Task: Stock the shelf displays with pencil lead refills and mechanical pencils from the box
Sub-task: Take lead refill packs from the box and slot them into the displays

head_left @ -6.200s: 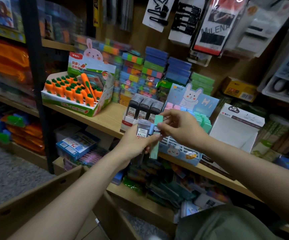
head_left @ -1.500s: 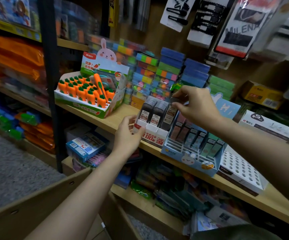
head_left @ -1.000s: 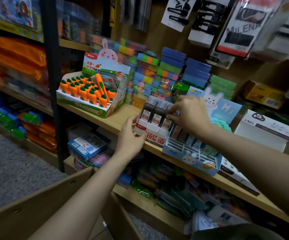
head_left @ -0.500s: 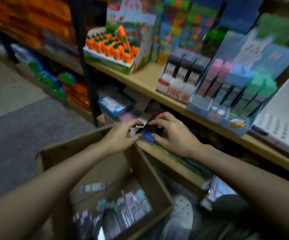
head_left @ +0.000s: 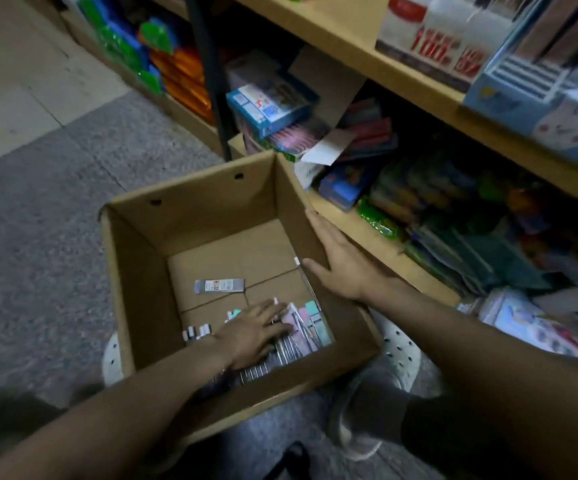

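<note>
Grey shop flooring lay under an open cardboard box [head_left: 190, 233] beside wooden shelves [head_left: 367, 39]. The right hand [head_left: 339, 261], fingers flat and apart, braced the wall at three o'clock, probably steadying it. The left hand [head_left: 253, 332] spread over the pencils and refills [head_left: 306, 322] at six o'clock, nothing visibly gripped.

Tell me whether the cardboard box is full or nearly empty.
Nearly empty. Most of the cardboard box floor is bare; one grey lead case lies alone, and a small pile of items sits under the left hand.
</note>
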`<state>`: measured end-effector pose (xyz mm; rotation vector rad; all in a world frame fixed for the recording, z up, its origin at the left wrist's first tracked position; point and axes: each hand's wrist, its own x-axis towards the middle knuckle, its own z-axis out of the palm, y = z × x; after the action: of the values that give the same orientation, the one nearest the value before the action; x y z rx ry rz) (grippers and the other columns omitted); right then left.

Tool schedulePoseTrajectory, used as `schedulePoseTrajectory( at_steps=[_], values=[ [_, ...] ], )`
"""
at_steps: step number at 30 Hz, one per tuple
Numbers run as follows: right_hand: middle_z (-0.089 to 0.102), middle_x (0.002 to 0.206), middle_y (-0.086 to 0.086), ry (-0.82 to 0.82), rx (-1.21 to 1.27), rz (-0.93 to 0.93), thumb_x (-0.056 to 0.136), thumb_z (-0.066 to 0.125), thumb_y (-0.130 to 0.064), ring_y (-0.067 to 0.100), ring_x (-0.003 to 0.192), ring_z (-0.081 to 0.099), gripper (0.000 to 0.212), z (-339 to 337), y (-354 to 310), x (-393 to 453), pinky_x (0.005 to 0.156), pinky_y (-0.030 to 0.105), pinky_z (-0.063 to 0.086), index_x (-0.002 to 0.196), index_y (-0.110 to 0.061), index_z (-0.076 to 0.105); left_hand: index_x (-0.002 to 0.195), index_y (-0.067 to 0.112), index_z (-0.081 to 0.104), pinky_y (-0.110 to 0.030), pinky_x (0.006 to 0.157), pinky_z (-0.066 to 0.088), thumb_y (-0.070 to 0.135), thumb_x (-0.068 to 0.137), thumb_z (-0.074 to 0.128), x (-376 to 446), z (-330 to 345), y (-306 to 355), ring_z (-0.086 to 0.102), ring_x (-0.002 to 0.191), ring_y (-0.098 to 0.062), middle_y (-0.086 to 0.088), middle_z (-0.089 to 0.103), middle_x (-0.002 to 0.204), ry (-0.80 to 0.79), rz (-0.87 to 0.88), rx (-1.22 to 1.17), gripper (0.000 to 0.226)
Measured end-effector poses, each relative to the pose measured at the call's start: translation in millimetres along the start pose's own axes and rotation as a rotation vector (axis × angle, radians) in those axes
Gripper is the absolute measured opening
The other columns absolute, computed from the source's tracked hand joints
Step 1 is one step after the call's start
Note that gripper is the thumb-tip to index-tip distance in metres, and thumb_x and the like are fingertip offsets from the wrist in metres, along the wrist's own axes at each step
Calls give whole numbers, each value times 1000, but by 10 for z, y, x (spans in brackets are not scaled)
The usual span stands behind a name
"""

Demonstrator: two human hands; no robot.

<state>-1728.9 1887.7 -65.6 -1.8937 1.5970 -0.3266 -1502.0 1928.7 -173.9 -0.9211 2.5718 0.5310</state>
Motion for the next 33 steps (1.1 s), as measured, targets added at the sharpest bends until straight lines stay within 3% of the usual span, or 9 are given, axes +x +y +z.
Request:
schedulePoseTrajectory(
  at_steps=[4,7,10,13,18,22,27,33],
  values=[
    [12,163,-7,90,-14,12,92,63,-29,20,143,31,87,78,38,12,111,42,37,155,-38,3,154,36,4,-50,117,-8,27,97,50,236,313,39,-20,147,-28,-2,-20,161,-20,193,191,74],
    [18,162,-7,109,22,-6,90,66,-27,18,143,32,89,94,56,42,110,44,39,155,-37,6,153,33,7,-57,118,-5,22,96,50,434,422,55,-19,147,-32,-5,-17,162,-43,278,307,72],
    [22,161,-4,124,63,-22,89,67,-27,18,142,34,88,95,72,60,108,44,42,155,-36,10,152,35,10,-56,116,-10,33,99,44,533,494,50,-17,148,-32,-4,-14,162,-75,326,354,63],
    [23,160,-5,124,89,-16,89,67,-26,17,141,36,87,101,88,59,107,44,43,155,-37,10,150,44,6,-58,116,-6,31,97,52,495,494,-61,-17,148,-32,-4,-16,162,-53,285,336,71],
    [23,160,-7,124,102,-11,89,66,-27,19,138,40,88,119,101,57,106,44,44,153,-42,8,149,50,-7,-53,117,-10,50,103,22,273,319,-330,-25,145,-32,-7,-27,158,-94,182,325,54],
    [20,161,-9,121,121,-18,88,67,-29,19,140,38,88,126,115,37,108,44,42,153,-43,9,151,43,-8,-48,118,-11,51,103,16,152,221,-225,-21,147,-28,-5,-25,159,-75,80,231,54],
    [21,161,-10,133,196,-14,89,65,-35,17,144,29,84,147,150,41,113,47,36,151,-47,10,155,32,5,-44,122,-3,42,105,22,456,177,159,-8,150,-22,1,-4,164,-6,194,142,55],
    [26,160,-4,166,268,-16,93,58,-45,14,147,23,71,170,174,51,115,44,31,152,-44,18,154,33,0,-50,119,-11,52,102,19,621,356,85,-17,148,-23,-1,-16,161,-97,237,280,58]
  ],
)
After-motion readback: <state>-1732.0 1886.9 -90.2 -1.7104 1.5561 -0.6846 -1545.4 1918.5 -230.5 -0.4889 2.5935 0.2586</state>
